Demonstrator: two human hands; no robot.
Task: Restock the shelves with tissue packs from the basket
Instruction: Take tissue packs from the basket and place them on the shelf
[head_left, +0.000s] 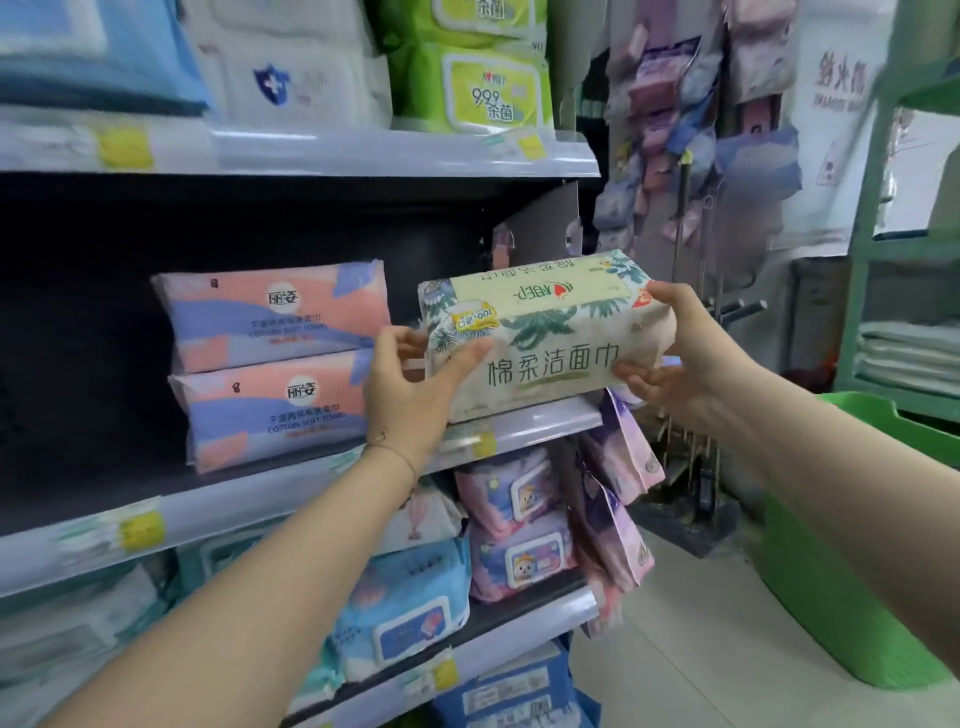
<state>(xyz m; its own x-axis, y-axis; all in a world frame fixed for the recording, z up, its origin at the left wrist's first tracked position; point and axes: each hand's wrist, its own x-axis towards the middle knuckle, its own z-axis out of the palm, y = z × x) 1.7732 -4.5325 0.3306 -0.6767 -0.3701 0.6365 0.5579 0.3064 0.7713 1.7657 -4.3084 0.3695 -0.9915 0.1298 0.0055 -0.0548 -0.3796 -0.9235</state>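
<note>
A cream tissue pack with green leaf print (545, 332) is held lengthwise between both hands at the right end of the middle shelf (311, 483). My left hand (410, 384) grips its left end, thumb across the front. My right hand (675, 353) grips its right end, fingers curled under it. The pack's lower edge sits at the shelf's front lip. Two pink-and-blue tissue packs (275, 364) lie stacked on the same shelf just to its left. The green basket (857, 545) stands on the floor at the lower right; its inside is hidden.
The upper shelf (363, 150) carries green and white wipe packs. Lower shelves hold blue and pink wipe packs (514, 525). Purple packs hang at the shelf end (618, 499). A rack of hanging packets stands behind. A green shelving unit (883, 260) is at the far right.
</note>
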